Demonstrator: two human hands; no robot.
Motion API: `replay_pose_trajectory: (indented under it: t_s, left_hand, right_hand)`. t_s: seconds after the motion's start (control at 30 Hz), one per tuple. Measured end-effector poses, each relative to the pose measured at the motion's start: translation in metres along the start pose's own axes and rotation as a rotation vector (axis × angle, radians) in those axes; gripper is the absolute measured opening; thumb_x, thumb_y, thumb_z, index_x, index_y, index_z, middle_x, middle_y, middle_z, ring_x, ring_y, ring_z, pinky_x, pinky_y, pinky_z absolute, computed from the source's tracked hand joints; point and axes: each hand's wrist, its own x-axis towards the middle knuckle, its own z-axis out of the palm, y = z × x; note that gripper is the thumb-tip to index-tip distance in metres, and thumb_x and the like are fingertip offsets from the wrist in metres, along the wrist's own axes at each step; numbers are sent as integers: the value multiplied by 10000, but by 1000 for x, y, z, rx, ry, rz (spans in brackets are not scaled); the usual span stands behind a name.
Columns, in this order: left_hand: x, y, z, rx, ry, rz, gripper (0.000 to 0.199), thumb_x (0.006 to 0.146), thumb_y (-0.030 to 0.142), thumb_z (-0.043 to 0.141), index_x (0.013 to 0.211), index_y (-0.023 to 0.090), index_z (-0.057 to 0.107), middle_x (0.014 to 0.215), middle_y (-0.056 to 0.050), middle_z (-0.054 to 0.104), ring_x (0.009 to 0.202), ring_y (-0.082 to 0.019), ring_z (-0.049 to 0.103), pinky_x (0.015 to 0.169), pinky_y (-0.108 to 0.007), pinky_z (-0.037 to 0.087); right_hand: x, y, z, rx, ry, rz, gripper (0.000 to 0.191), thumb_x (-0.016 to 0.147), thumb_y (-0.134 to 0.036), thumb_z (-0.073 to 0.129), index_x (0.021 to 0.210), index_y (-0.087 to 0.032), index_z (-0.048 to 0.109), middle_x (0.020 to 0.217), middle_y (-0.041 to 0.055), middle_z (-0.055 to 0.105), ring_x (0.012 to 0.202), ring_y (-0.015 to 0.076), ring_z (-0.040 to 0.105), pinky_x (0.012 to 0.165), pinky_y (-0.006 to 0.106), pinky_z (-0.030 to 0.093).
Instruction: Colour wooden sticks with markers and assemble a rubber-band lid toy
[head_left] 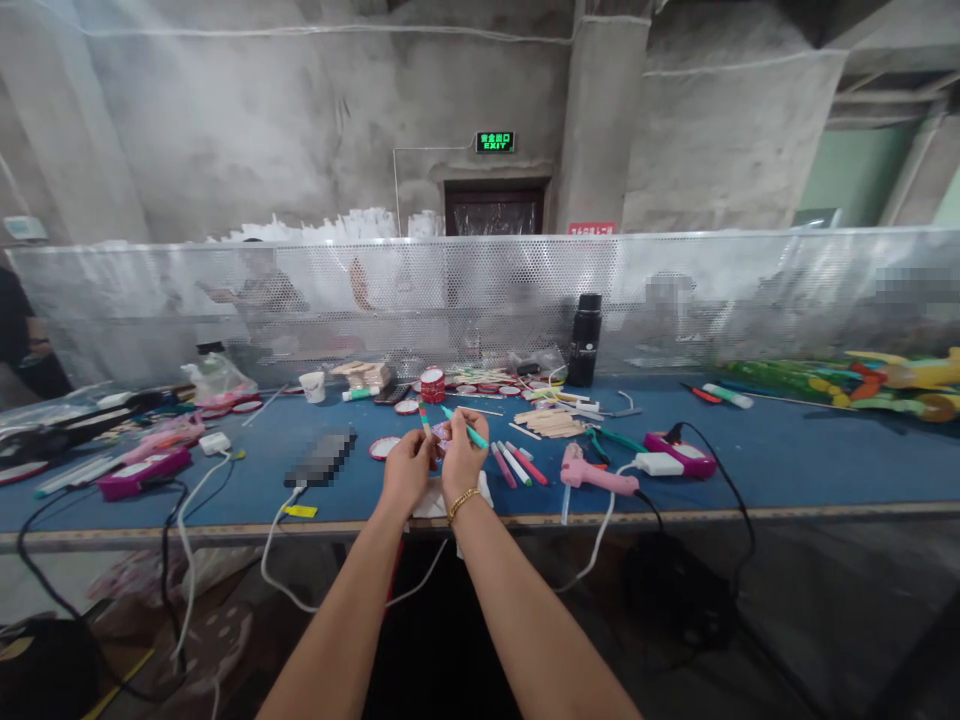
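My left hand [407, 472] pinches a small wooden craft stick [425, 422] upright, with red and green colour on its upper part. In my right hand [463, 465] is a teal marker [476, 438], its tip pointing up and left toward the stick. The two hands are close together above the table's front edge, and a crumpled white tissue [430, 500] lies under them. Just right of my right hand lie several markers [517, 464] in pink, white and green. A round red-rimmed disc [385, 447] rests left of my hands.
Beyond the hands are a pile of craft sticks [553, 423], stacked red-rimmed discs [433, 384] and a black bottle [585, 340]. A pink glue gun [596, 474] and purple power strip [681, 456] sit right, with trailing cables. A phone [321, 458] lies left. A perforated metal screen [330, 290] backs the table.
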Motion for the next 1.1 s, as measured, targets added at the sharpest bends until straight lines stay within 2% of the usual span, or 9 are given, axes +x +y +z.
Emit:
replay_pose_trajectory:
  t_s: [0.1,0.2,0.27,0.37,0.5,0.6,0.77,0.97,1.1]
  left_hand:
    - [0,-1,0,-9,-10,15,368,1019,388,682,1317,174,660,1300,-107,698,1083,-246,715,916,-462,626]
    - [1,-3,1,-22,-26,31,356,1021,389,678,1306,175,666,1289,-104,703,1073,-241,717,912,-456,626]
    - [2,-5,3,-33,-35,37,349,1022,390,676,1297,175,669,1279,-102,706,1064,-238,718,908,-452,627]
    - [2,-5,5,-43,-41,41,342,1023,390,676,1288,173,673,1267,-100,710,1055,-234,719,903,-448,628]
    - [2,-3,6,-35,-32,39,317,1027,391,670,1257,173,684,1229,-92,721,1014,-220,723,876,-426,632]
    - [2,-2,5,-11,-23,46,294,1032,392,664,1225,172,692,1183,-83,731,966,-203,726,844,-401,636]
    - [2,-1,3,34,-21,70,276,1036,398,657,1180,166,700,1118,-69,739,909,-186,723,811,-379,633]
    - [2,2,2,67,-20,92,264,1038,406,653,1104,155,705,1012,-44,737,819,-162,707,751,-344,621]
    - [-1,4,2,78,-9,104,269,1042,415,644,1055,154,704,953,-29,728,772,-150,691,727,-330,608]
  right_hand:
    - [2,-14,1,-37,-12,-13,455,986,-635,535,976,-192,637,702,-30,643,549,103,532,536,239,468]
    - [11,-37,-17,-110,-61,-63,410,962,-576,569,989,-183,683,736,1,690,606,120,578,607,260,500]
    - [21,-57,-42,-183,-111,-112,396,967,-518,535,1032,-175,723,813,35,738,671,142,627,682,296,534]
    - [39,-88,-90,-343,-165,-190,472,995,-450,383,1068,-167,754,898,78,769,805,193,692,760,346,554]
    - [56,-120,-149,-662,-208,-295,354,894,-382,565,1116,-201,772,978,87,795,880,238,699,819,376,519]
    - [57,-132,-173,-906,-274,-396,285,855,-329,645,1067,-214,796,971,93,814,910,259,700,941,418,449]
    - [49,-132,-187,-1234,-320,-505,183,872,-265,667,916,-250,843,906,87,832,910,259,668,989,443,326]
    - [50,-119,-193,-1479,-331,-536,164,859,-235,706,885,-260,867,924,84,843,915,262,643,929,424,319]
    - [51,-113,-193,-1570,-350,-515,186,883,-245,697,931,-256,877,944,85,849,931,266,648,916,413,343]
